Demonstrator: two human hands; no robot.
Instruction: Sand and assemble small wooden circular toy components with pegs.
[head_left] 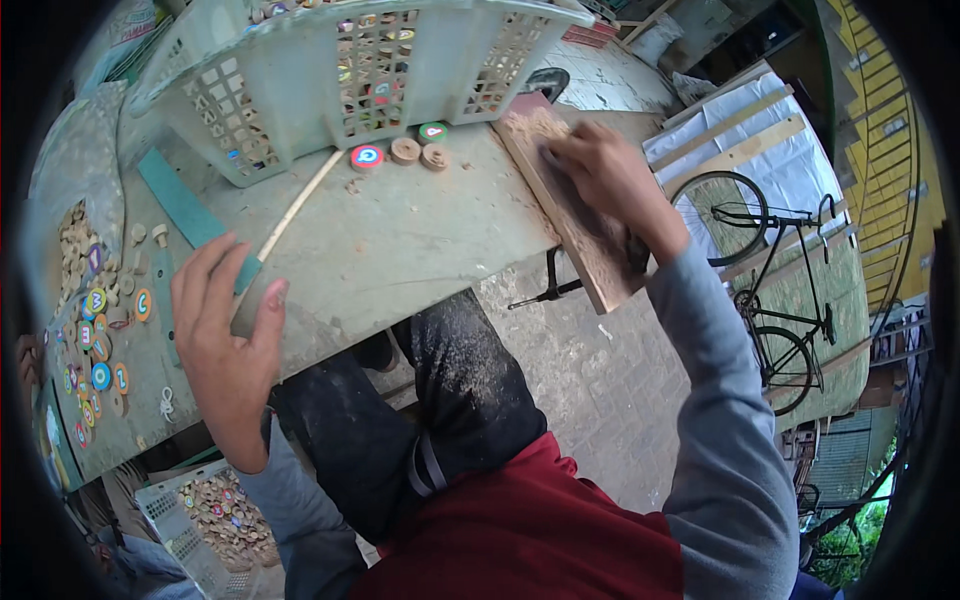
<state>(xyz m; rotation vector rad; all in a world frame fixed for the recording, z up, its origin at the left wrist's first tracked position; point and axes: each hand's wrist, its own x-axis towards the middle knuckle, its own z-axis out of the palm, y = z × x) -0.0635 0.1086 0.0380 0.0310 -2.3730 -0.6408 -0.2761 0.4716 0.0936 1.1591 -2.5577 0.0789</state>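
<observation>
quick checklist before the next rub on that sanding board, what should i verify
1. Right hand pressing on the sanding board: ok; what is under the fingers cannot tell.
2. Board supported: not ok; its near end overhangs the table edge.
3. Left hand bracing: ok; it rests flat at the table's near edge, holding nothing.
4. Loose discs clear of the board: ok; they lie apart, beside the white basket.
5. Thin stick out of the way: ok; it lies left of the board.
6. Grit condition of the board: cannot tell.
</observation>
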